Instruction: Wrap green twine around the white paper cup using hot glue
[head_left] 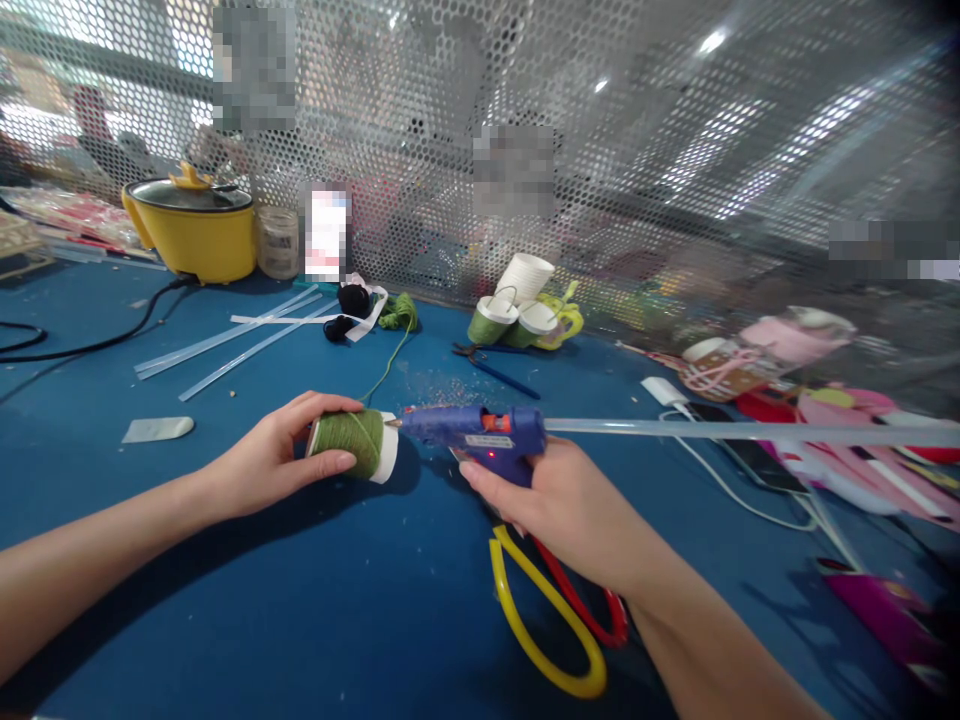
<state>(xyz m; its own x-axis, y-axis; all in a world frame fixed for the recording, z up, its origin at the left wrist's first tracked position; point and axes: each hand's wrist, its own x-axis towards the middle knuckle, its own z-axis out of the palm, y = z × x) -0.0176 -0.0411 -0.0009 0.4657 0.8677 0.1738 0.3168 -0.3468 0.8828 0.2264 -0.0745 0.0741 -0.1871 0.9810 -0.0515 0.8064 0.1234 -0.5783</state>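
My left hand (300, 450) is closed round a white paper cup wrapped in green yarn (351, 443), lying on its side above the blue table. A green strand (388, 368) runs from it to a small green yarn bundle (400, 312) farther back. In my right hand (551, 500) is a blue hot glue gun (480, 430), a red light glowing on its side. Its nozzle meets the cup's bare white rim, and a long clear glue stick (720, 431) sticks out of its back. Scissors with yellow and red handles (589, 655) lie partly under my right hand.
Behind stand more green-wrapped cups (493, 322) with pliers (499, 370) before them. Spare glue sticks (225, 335), a yellow electric pot (199, 230) and a glass jar (277, 243) are on the left. A phone with a cable (750, 450) and pink pieces crowd the right. A perforated metal screen (420, 150) closes the back.
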